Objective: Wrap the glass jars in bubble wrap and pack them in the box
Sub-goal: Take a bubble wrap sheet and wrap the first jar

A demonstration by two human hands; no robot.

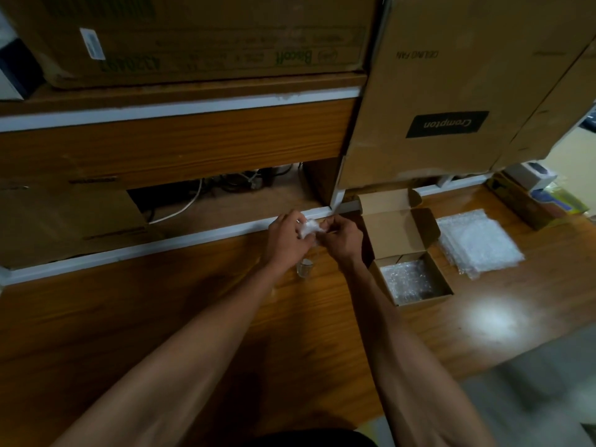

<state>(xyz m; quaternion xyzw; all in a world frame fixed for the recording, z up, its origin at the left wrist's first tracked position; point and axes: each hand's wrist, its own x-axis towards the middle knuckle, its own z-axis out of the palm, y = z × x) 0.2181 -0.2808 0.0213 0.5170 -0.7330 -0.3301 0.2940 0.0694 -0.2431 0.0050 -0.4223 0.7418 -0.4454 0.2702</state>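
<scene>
Head view shows both hands raised over the table (193,317). Left hand (285,238) and right hand (342,238) together pinch a bundle of bubble wrap (309,229) between curled fingers. One glass jar (304,268) stands on the table just under the hands. Beside them is the open box (409,253), with bubble wrap inside. More wrap sheets (480,243) lie next to the box.

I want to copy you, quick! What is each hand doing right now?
Left hand: fingers curled, holding the bubble wrap bundle.
Right hand: fingers curled, pinching the same bundle from the other side.
</scene>
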